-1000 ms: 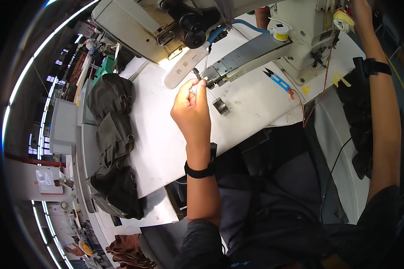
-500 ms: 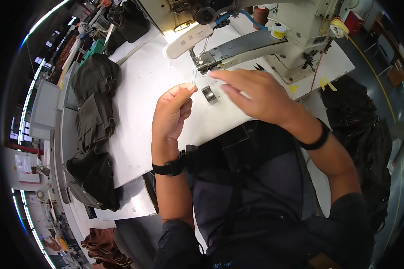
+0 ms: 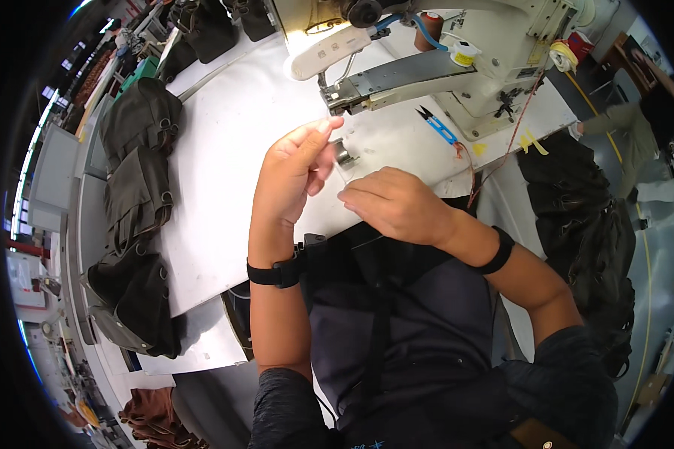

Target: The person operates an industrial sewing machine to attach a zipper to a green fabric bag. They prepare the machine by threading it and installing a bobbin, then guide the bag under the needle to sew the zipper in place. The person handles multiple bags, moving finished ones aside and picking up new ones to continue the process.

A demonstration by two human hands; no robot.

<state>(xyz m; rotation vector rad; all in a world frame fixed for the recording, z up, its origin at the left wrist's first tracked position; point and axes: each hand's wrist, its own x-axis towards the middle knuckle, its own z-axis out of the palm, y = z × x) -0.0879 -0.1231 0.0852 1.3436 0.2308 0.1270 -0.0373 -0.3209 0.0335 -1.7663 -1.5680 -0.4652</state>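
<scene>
My left hand (image 3: pixel 296 168) is closed in a pinch just below the tip of the sewing machine's (image 3: pixel 397 81) narrow arm. A thin pale thread (image 3: pixel 343 176) runs faintly from its fingers down toward my right hand (image 3: pixel 401 203). That hand is closed too, thumb and fingertips pressed together above the table's front edge. On the white tabletop (image 3: pixel 225 150) lies a small round metal part (image 3: pixel 345 153) like a bobbin case, partly covered by my left fingers. Blue thread snips (image 3: pixel 440 127) rest beyond my right hand, tied to a reddish cord.
Dark fabric bags (image 3: pixel 146 187) line the table's left edge. More dark bags (image 3: pixel 577 217) hang in a pile at the right. A brown thread cone (image 3: pixel 429 31) and a small white tub (image 3: pixel 464 52) are by the machine. Another person (image 3: pixel 625 127) stands at the far right.
My right hand has come down and toward me from the machine arm's tip, uncovering the snips. My left hand has shifted up and right, over part of the metal piece. Another person has appeared.
</scene>
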